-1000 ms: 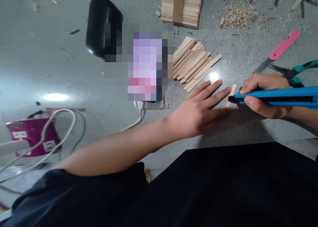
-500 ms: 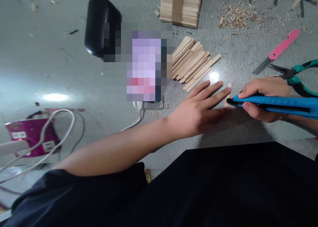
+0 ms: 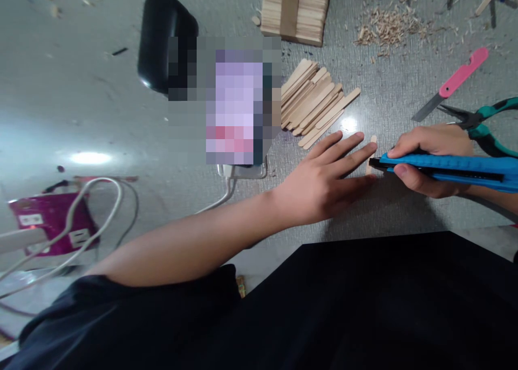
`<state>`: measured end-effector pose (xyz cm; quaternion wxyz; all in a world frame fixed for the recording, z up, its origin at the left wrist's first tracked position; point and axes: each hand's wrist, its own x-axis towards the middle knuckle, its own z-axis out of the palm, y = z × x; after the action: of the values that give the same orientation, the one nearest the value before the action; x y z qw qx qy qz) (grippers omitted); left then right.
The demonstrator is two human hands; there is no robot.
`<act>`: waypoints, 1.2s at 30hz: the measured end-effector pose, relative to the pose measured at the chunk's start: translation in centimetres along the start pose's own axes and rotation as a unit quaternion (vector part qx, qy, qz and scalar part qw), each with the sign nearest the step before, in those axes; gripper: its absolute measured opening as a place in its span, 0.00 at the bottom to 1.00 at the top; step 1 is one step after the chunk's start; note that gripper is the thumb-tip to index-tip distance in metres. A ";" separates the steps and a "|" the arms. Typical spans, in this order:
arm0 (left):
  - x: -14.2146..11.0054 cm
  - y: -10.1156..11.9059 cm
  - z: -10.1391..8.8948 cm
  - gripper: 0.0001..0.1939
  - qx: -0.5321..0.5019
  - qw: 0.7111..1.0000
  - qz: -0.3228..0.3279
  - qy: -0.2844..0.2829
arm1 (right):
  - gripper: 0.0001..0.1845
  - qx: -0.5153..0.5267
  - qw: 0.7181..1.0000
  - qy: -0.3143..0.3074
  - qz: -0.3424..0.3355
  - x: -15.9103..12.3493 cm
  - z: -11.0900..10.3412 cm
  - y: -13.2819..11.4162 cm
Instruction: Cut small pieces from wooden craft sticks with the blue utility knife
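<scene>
Right hand's fingers [image 3: 409, 143] grip the blue cutter [image 3: 453, 168], near table's edge [image 3: 352, 237].

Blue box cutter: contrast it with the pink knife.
The box cutter is gripped in the right hand; the pink knife lies on the table. The box cutter looks thicker, the pink knife slimmer. The pink knife's blade shows plainly; the box cutter's is hard to see. Both have brightly coloured handles.

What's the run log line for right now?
left hand: fingers at small stick | right hand: holding blue cutter | nearby: pink knife, pliers, stick pile
</scene>
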<state>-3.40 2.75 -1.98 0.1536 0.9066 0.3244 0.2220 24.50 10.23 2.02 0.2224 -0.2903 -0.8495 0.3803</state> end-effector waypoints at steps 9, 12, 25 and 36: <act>0.0 -0.1 -0.1 0.18 -0.015 1.000 0.005 -0.002 | 0.06 -0.024 0.999 0.008 -0.027 -0.4 0.2 0.6; 0.0 -0.1 -0.1 0.18 -0.015 1.000 0.010 0.008 | 0.08 -0.036 0.999 0.003 -0.004 -0.4 0.2 0.5; 0.2 0.1 -0.4 0.17 -0.007 1.000 -0.006 -0.008 | 0.05 -0.031 0.981 0.030 -0.188 0.4 0.6 1.0; 0.4 0.2 -0.1 0.15 0.013 1.000 -0.003 0.015 | 0.07 -0.074 0.990 -0.014 -0.117 1.2 0.9 -1.5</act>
<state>-3.09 2.85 -1.68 0.1375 0.9041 0.3325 0.2306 22.60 9.81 2.80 0.2310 -0.1992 -0.9067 0.2914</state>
